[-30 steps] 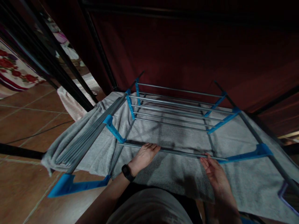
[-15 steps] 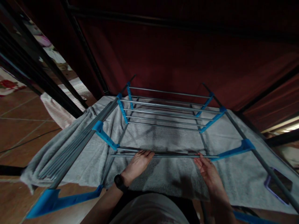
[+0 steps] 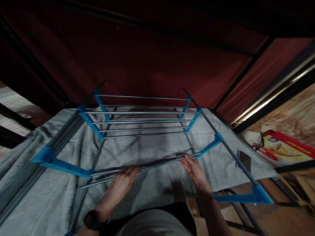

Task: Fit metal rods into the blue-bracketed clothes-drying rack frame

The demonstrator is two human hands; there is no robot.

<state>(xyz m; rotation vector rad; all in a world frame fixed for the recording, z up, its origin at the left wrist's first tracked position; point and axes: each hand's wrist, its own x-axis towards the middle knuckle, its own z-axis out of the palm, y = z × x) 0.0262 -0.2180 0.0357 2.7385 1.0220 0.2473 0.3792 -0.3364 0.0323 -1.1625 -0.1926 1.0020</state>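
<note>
A drying rack with grey tubes and blue plastic brackets lies on a grey blanket. My left hand is closed over a thin metal rod, palm down. Near the rod's right end, my right hand pinches it with thumb and fingers, close to the right blue bracket. The rod's left end juts out in front of the left blue bracket. Another rod runs just behind it, partly hidden by my fingers. Several fitted rods cross the rack's far part.
Several loose rods lie along the left side tube. A phone rests on the blanket beside the right tube. Beyond the right edge is a red and yellow box. A dark red curtain hangs behind the rack.
My view has swung to the right, bringing the red and yellow box into sight. Both hands keep their hold on the rod, which now appears slanted, its right end higher in view.
</note>
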